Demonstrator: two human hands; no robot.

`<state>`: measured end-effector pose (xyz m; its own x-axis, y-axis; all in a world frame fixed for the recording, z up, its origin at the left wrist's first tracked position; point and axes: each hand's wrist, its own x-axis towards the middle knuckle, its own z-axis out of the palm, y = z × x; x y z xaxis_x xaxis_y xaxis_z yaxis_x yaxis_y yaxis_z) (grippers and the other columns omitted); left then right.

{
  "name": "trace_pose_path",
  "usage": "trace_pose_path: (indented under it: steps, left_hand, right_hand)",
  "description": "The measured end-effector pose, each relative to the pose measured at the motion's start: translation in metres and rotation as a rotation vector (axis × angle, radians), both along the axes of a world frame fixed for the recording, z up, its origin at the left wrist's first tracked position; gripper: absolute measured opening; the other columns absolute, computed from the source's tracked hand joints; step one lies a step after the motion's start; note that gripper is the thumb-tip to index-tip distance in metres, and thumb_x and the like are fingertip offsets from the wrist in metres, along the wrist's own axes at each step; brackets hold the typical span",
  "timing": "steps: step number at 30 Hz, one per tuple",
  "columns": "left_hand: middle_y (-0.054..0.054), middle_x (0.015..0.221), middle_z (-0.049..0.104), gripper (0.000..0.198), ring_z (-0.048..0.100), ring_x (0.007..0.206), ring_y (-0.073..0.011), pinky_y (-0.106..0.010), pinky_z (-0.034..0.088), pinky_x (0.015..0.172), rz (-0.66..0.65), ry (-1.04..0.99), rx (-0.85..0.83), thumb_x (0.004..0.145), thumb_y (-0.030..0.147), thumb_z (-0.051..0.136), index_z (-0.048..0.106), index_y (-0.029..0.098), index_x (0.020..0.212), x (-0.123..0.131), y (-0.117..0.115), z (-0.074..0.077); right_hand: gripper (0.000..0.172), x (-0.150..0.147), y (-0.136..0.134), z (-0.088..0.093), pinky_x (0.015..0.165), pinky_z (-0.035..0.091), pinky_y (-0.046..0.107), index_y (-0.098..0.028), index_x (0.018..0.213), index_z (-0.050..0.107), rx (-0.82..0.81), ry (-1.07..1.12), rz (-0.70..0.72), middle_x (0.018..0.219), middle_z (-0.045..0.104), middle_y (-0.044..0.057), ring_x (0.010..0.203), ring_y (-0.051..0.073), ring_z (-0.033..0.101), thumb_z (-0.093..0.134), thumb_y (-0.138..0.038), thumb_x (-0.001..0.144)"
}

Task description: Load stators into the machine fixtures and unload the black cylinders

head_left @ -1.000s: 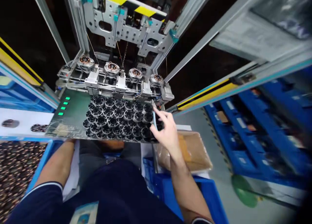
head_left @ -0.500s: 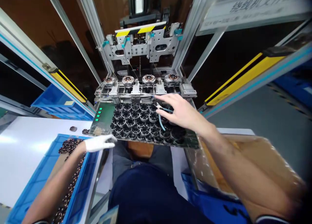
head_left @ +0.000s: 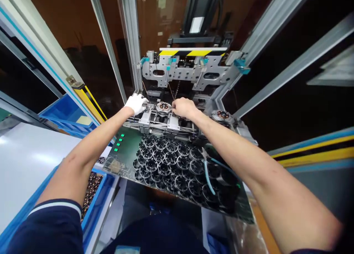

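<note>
My left hand (head_left: 136, 104), in a white glove, bends its fingers over the leftmost winding station and covers most of it. What it grips there is hidden. My bare right hand (head_left: 184, 107) has curled fingers at the third station, just right of a wound stator (head_left: 163, 106) with copper coils. Its fingertips hide whatever they hold. Another wound stator (head_left: 222, 115) sits in the rightmost station. Below the stations, many black-and-silver stator cores (head_left: 170, 158) stand in rows. Cutting pliers (head_left: 208, 173) with blue handles lie on top of them.
The cores stand on a green board (head_left: 124, 145) with several lit green buttons. Above my hands hangs a metal plate (head_left: 184, 71) under a yellow-black bar. At left, a blue tray (head_left: 96, 202) holds copper-wound parts. Metal frame posts (head_left: 131, 44) flank the machine.
My left hand has moved from beside the board up to the leftmost station. My right hand has left the pliers and gone to the third station. The camera view has shifted.
</note>
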<state>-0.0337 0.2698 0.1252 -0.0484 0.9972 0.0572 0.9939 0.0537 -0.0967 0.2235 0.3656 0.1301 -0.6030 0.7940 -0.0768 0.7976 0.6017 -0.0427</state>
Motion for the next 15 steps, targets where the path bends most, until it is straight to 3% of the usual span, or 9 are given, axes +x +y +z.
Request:
trace_pose_path:
  steps: [3, 7, 11, 15]
  left_hand:
    - [-0.014, 0.157, 0.065, 0.037, 0.058, 0.146, -0.0361, -0.056, 0.051, 0.120, -0.048, 0.004, -0.014, 0.112, 0.037, 0.066, 0.075, 0.019, 0.143, -0.008, 0.020, -0.016]
    - [-0.013, 0.151, 0.070, 0.031, 0.054, 0.147, -0.0369, -0.051, 0.046, 0.122, -0.119, -0.002, -0.003, 0.108, 0.034, 0.063, 0.084, 0.020, 0.127, -0.021, 0.030, -0.010]
    - [-0.014, 0.151, 0.071, 0.045, 0.057, 0.142, -0.0399, -0.050, 0.049, 0.117, -0.076, 0.006, -0.023, 0.105, 0.049, 0.066, 0.085, 0.022, 0.135, -0.044, 0.031, 0.005]
    - [-0.018, 0.149, 0.073, 0.068, 0.058, 0.141, -0.0462, -0.050, 0.053, 0.115, -0.002, 0.040, -0.174, 0.085, 0.070, 0.086, 0.089, 0.020, 0.131, -0.051, 0.035, 0.002]
  right_hand:
    - [0.036, -0.003, 0.002, 0.002, 0.112, 0.065, 0.052, -0.018, 0.132, 0.076, 0.025, -0.058, 0.018, 0.137, 0.077, 0.012, 0.124, 0.027, 0.076, 0.076, -0.047, 0.112]
    - [0.036, -0.003, -0.003, 0.022, 0.117, 0.061, 0.057, -0.020, 0.140, 0.074, 0.082, -0.035, 0.038, 0.135, 0.078, 0.013, 0.129, 0.030, 0.075, 0.061, -0.047, 0.118]
    - [0.043, -0.023, -0.001, 0.029, 0.118, 0.060, 0.056, -0.022, 0.153, 0.069, 0.034, -0.044, 0.074, 0.140, 0.077, 0.017, 0.134, 0.034, 0.073, 0.060, -0.045, 0.118]
    - [0.036, -0.062, 0.005, 0.015, 0.102, 0.069, 0.046, -0.018, 0.132, 0.076, -0.140, -0.179, 0.118, 0.132, 0.078, 0.011, 0.114, 0.024, 0.078, 0.078, -0.047, 0.111]
